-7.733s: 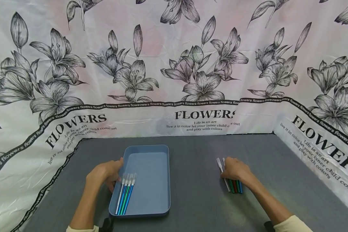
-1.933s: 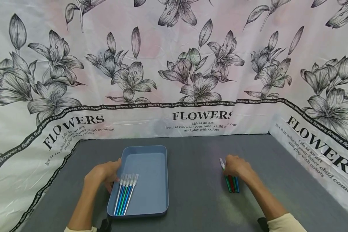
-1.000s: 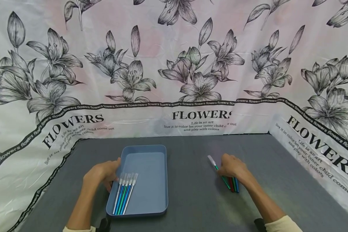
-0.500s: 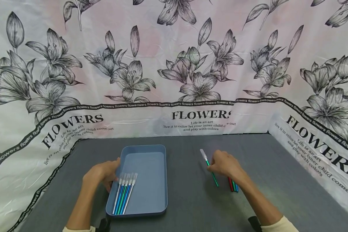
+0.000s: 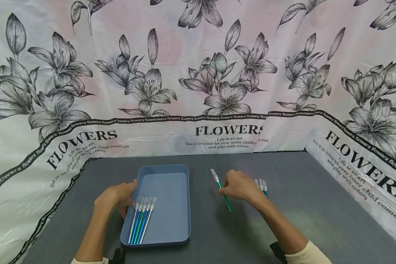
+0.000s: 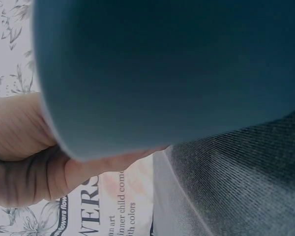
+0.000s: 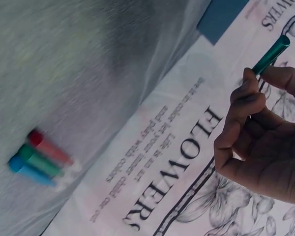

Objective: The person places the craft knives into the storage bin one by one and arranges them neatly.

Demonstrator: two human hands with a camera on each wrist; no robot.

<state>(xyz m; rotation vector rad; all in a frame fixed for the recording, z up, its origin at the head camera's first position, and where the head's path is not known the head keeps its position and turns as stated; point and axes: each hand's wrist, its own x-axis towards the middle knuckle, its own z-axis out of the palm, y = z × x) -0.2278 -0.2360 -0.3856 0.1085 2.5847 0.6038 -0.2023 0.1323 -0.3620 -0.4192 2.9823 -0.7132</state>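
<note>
Five capped pens (image 5: pixel 140 225) lie side by side in the blue-grey tray (image 5: pixel 171 205), along its left side: silver, blue, green, blue, silver. In the frame from 7.7 s back there are four; the second silver one has come in since. Right hand (image 5: pixel 239 185) pinches a green pen (image 5: pixel 219 183) between thumb and fingertips, gap closed onto the barrel; right wrist view shows the other fingers loosely bent. Half a second ago this pen is nearer the remaining group; now hand and pen are farther toward the tray, the pen near its right rim but apart from it, tilted, white cap at the far end. Three pens (image 7: pixel 44 157) stay on the grey table (image 5: pixel 211 234), red, green and blue, close together; their caps, hidden by the hand half a second ago, now show past the wrist in the head view, while the forearm covers most of their barrels. Left hand (image 5: pixel 117 198) holds the tray's left edge as in the earlier frames, thumb and fingers bent about the rim; exact finger placement is partly hidden by the tray. Tray position shows little change. Flower-printed cloth (image 5: pixel 171 95) hangs behind.
</note>
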